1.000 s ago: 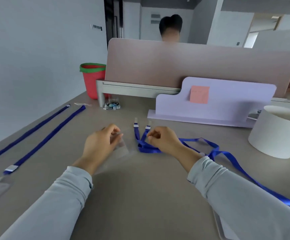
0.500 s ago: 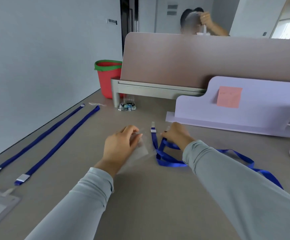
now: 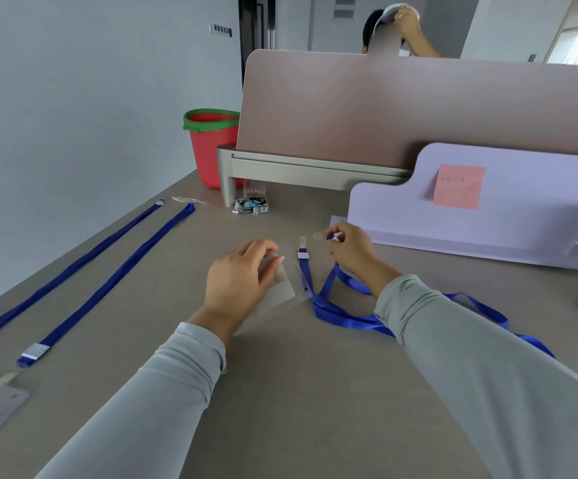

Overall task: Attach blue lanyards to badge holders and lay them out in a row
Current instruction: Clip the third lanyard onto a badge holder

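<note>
Left hand (image 3: 239, 281) grips clear badge holder (image 3: 282, 288). Right hand (image 3: 351, 252) now pinches one blue lanyard (image 3: 343, 318) end, earlier lying on table (image 3: 298, 392).

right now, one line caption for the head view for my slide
Left hand holds a clear badge holder while the right hand pinches the end of a blue lanyard

— What is the person wearing?
— Long pale grey sleeves. The left sleeve (image 3: 163, 392) and right sleeve (image 3: 470, 357) are plain soft fabric, lightly creased, each ending in a narrow cuff at the wrist.
— And the hands?
— The left hand (image 3: 239, 278) and right hand (image 3: 353, 254) are bare
</note>
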Demonstrator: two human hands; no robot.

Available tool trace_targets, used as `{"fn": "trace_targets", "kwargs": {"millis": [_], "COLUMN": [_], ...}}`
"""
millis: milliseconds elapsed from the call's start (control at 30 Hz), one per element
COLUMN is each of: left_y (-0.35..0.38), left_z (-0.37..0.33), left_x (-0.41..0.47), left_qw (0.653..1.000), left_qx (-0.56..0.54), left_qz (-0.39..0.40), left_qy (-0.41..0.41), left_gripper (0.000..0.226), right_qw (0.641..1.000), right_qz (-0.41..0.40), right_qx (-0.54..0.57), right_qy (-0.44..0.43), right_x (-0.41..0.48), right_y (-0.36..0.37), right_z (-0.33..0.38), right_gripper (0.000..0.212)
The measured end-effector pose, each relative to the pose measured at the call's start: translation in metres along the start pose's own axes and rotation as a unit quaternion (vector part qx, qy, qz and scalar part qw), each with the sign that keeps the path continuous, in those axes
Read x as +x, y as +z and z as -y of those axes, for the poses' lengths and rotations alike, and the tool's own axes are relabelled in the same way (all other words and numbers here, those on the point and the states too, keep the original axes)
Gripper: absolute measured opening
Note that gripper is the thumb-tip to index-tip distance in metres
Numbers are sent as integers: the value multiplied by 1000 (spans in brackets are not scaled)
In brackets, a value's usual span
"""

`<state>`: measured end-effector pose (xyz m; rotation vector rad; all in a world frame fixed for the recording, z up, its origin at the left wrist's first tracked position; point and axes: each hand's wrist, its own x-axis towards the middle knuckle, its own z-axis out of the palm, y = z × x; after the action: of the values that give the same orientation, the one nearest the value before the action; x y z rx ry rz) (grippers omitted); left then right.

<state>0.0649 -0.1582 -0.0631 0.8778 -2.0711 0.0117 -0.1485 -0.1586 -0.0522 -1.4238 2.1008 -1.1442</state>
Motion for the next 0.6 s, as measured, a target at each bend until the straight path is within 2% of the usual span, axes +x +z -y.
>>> {"fn": "trace_targets", "kwargs": {"millis": [133, 267, 433, 600], "left_y": [-2, -1, 6, 11], "left_z": [-8, -24, -53, -90], "left_x": [-1, -2, -1, -4], "left_qw": [999, 996, 993, 989], "left_qx": [9, -36, -67, -54], "left_qz": [-32, -67, -68, -67], "left_qy": [31, 46, 72, 119], "left_gripper": [24, 19, 15, 17], "right_qw": [995, 977, 953, 939], "right_qz": [-50, -144, -201, -249], "right_qx": [62, 93, 34, -49], "right_qy": [-58, -128, -224, -232], "right_x": [3, 1, -24, -62], "right_y": [-35, -86, -125, -153], "right_z": [24, 62, 82, 64], "right_gripper": [20, 22, 16, 20]}}
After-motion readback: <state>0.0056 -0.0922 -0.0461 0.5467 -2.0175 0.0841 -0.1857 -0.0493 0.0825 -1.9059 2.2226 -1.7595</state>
